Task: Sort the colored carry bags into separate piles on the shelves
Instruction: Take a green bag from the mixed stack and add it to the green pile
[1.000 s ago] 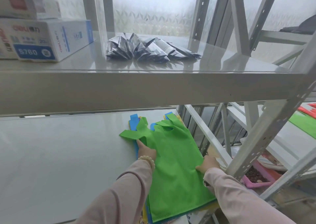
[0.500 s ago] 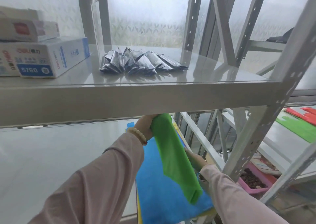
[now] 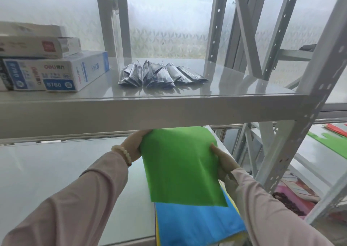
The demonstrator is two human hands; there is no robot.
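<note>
A green carry bag (image 3: pixel 180 167) hangs spread out in the air just under the upper shelf. My left hand (image 3: pixel 134 145) grips its left edge and my right hand (image 3: pixel 223 160) grips its right edge. Its top is hidden behind the shelf beam. Below it a stack of bags lies on the lower shelf (image 3: pixel 56 170), with a blue bag (image 3: pixel 197 225) on top and yellow edges showing beneath. On the neighbouring rack at the right lie a green bag (image 3: pixel 332 145) and a red bag (image 3: pixel 336 128).
The upper shelf (image 3: pixel 150 112) carries stacked white boxes (image 3: pixel 56 74) at the left and a fan of silver sachets (image 3: pixel 161 75). A perforated grey upright (image 3: pixel 300 118) stands close to my right arm. A pink tray (image 3: pixel 293 198) sits lower at the right.
The green bag was lifted off the stack, first hanging folded from my left hand, and is now held spread between both hands. The blue bag beneath is uncovered.
</note>
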